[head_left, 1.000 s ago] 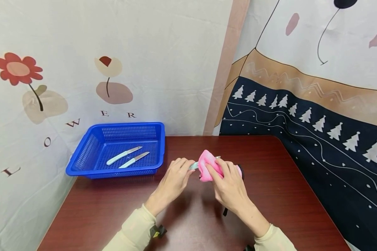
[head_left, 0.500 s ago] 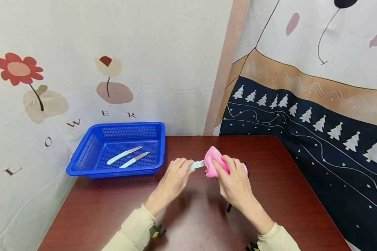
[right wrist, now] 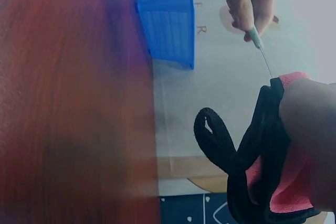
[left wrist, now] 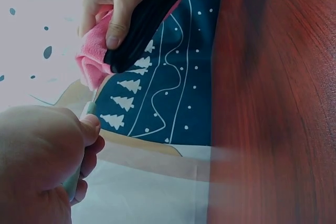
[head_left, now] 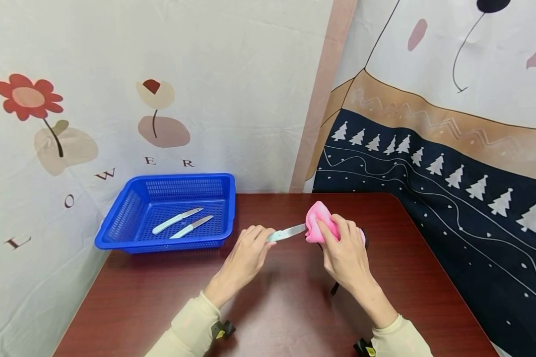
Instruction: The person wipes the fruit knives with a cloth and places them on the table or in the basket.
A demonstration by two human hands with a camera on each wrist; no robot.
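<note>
A small knife with a pale green handle is gripped by its handle in my left hand, its blade pointing right. My right hand pinches a folded pink cloth around the blade's tip end, so the tip is hidden. Black edging and a black loop hang from the cloth in the right wrist view. Seen from the left wrist, the pink cloth sits just beyond the knife handle. Both hands are held above the table.
At the left on the brown table stands a blue plastic basket. Two similar knives lie in it, an upper knife and a lower knife. A printed curtain hangs behind the table.
My right hand has slid the pink cloth rightward along the blade toward its tip, baring more of the metal. The left hand has stayed almost in place.
</note>
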